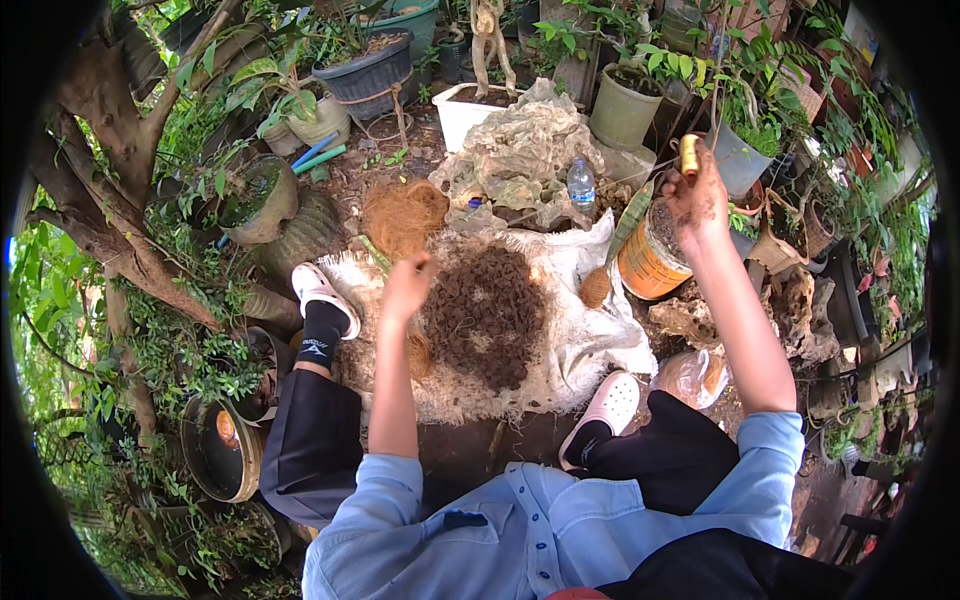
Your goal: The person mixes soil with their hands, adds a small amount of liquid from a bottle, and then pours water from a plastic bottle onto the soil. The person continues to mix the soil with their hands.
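My right hand (pixel 697 199), soiled, is raised at the right and grips a yellow thread spool (pixel 688 155). A thin thread runs left from near the spool, then becomes too fine to follow. My left hand (pixel 406 289) has curled fingers beside the dark soil heap (pixel 487 315); whatever is between them is too small to see. Behind it shows part of a green leaf (pixel 375 253), and a brown fibre ball (pixel 420 355) is partly hidden by my left forearm. A snake plant leaf (pixel 631 217) with a fibre-wrapped base (pixel 595 289) leans at the sack's right side.
The soil lies on a white woven sack (pixel 577 352) between my feet. Beyond it are loose coconut fibre (pixel 405 217), a rough rock (pixel 525 154) and a plastic bottle (pixel 580 184). An orange bucket (pixel 651 262) and a plastic bag (pixel 694 377) stand at the right. Potted plants surround the spot.
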Demonstrator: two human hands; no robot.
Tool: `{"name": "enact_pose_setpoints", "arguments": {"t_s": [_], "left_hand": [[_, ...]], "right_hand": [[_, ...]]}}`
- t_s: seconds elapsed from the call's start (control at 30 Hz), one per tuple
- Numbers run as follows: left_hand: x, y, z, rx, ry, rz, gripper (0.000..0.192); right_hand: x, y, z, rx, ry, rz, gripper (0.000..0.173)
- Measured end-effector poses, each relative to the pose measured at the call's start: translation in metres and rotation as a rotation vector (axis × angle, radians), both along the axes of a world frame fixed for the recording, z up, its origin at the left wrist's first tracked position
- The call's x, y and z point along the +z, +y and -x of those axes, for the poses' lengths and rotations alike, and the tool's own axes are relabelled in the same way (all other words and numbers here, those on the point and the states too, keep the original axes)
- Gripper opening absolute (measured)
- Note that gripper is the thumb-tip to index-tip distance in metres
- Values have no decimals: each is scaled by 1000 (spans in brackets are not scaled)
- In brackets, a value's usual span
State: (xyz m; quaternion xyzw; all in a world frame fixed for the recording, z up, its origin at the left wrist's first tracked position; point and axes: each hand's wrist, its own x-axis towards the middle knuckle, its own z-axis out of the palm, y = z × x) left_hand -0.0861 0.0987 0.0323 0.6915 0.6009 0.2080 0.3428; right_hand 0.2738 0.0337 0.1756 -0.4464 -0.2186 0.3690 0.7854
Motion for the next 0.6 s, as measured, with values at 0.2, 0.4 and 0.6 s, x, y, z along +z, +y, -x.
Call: {"name": "enact_pose_setpoints", "arguments": {"t_s": [0.2,0.4,0.6], "left_hand": [[67,13,4,14,-984,-100,18],[92,-14,-49,-396,-1483,114,25],[3,-19,-69,-314,-1297,420,33]], "right_hand": [[-17,3,-16,-149,43,117,28],[-22,5,-6,-122,-30,137,30],[-13,2,-8,-118,31,92,27]]}}
